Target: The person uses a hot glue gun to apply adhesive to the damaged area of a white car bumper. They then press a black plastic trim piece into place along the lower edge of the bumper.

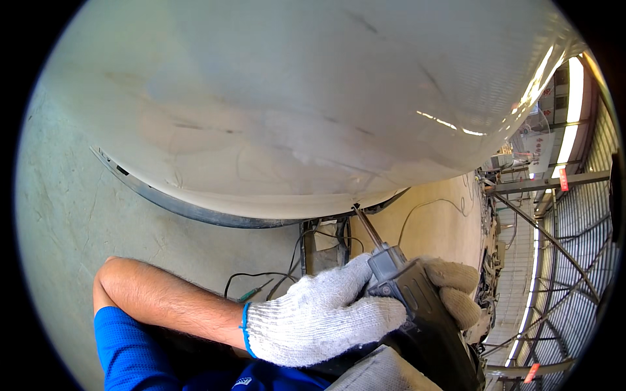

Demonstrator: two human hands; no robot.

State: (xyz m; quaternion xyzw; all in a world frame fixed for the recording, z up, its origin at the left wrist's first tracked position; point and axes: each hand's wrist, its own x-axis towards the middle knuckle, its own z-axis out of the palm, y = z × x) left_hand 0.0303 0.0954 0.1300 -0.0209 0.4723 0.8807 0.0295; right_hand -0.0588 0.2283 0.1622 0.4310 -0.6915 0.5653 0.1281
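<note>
My left hand, in a white knit work glove with a blue cuff, is closed around the front of a dark grey power tool. From the tool's front a narrow metal rod reaches to the lower edge of a large glossy white panel, shaped like a car bumper. Its tip meets a small dark spot there. More gloved fingers curl over the tool's right side. At the bottom edge my right hand, in a dirtier glove, is closed at the tool's rear; its fingers are mostly hidden.
Black trim runs under the panel's lower edge. Below it stands a dark stand. A green-handled pointed tool with a black cord lies on the floor. Another cord crosses the floor at right, near cluttered parts and metal beams.
</note>
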